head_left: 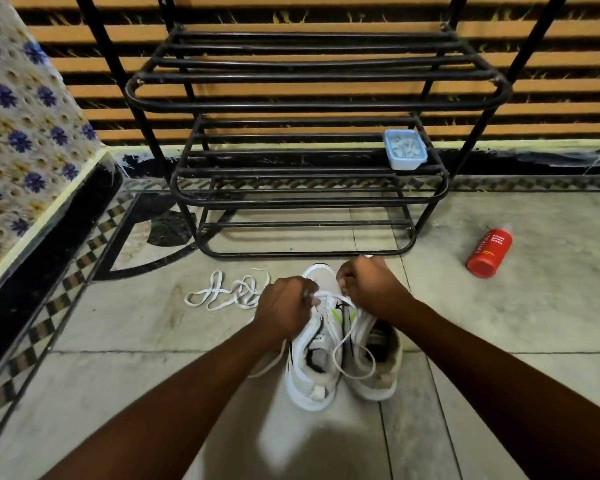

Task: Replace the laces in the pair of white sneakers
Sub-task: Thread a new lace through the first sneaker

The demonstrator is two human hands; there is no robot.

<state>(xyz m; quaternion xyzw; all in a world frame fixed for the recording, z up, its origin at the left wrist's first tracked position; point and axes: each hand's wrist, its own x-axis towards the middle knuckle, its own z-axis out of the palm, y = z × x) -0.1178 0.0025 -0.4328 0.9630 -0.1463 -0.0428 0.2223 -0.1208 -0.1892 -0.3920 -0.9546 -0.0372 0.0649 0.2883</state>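
The only readable print is on the red bottle (pixel 489 252) lying on its side on the floor (pixel 551 306). Small white capitals on its side stand in three short lines; the top one reads "FOAM" and the two below look like "BODY WASH", though they are less sharp. A longer word runs along the bottle beside them, too blurred to make out. The sneakers (pixel 312 386) carry small black marks, also unreadable.

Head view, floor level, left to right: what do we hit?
Loose white lace → left hand → right hand → red bottle. Both hands pinch the threaded lace; sneakers overlap them, so omitted.
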